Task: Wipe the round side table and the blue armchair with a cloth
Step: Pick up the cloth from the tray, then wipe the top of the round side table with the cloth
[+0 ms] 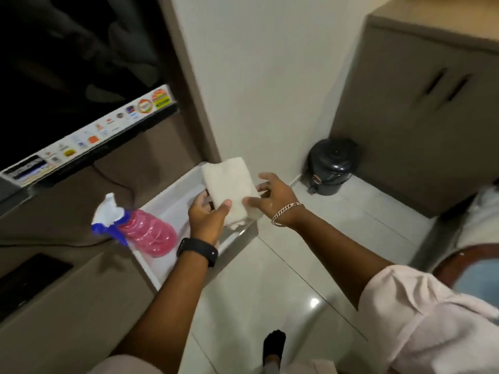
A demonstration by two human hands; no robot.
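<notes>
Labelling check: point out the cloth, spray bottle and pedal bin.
cloth (229,188), head view, middle of the folded white towel.
spray bottle (147,234), head view, pink body.
pedal bin (330,166), head view, dark side wall.

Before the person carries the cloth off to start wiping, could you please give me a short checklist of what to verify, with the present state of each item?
1. Cloth in hand: ok; the left hand has a grip on its lower edge, thumb on top.
2. Right hand helping: ok; its fingers touch the cloth's right side.
3. Cloth folded and compact: ok; it looks like a neat folded pad.
4. Spray bottle picked up: not ok; it lies on its side in the white tray.
5. Cloth damp or dry: cannot tell.
6. Round side table and blue armchair within reach: cannot tell; neither shows clearly.
</notes>
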